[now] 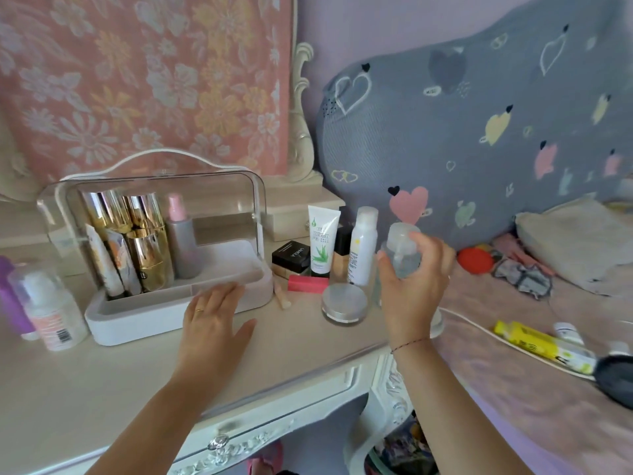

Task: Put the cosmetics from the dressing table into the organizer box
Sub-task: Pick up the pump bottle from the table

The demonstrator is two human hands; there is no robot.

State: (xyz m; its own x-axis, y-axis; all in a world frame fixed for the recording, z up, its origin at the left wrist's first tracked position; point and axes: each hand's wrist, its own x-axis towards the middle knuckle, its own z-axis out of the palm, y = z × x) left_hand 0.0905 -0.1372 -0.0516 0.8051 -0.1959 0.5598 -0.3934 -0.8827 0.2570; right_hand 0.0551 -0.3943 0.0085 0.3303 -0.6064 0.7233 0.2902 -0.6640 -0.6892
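- The left hand (212, 313) lies flat and relaxed on the desk (102, 389), fingers straight, holding nothing; its fingertips reach the front rim of the organizer box (144, 318)
- The right hand (414, 282) is lifted above the desk edge with fingers and thumb curled round a clear bottle (401, 250), whose pale cap sticks up above the fingers
- Beyond the left hand, the box stands open at the front under a clear lid with a white handle; in it, upright and crowded to the side away from the right hand, are gold bottles (145, 234), two slim tubes (114, 265) and a grey spray bottle (181, 241) with a pink top
- Between the two hands, on the desk, stand an aloe tube (322, 241) and a white spray can (363, 245), with a black compact (291, 255), a pink box (308, 283) and a silver-lidded jar (344, 301) nearer
- Far out from the left hand, past the box, stand a foam pump bottle (51, 310) and a purple bottle (10, 293)
- Outside the right hand, a yellow tube (544, 347) lies on the bed
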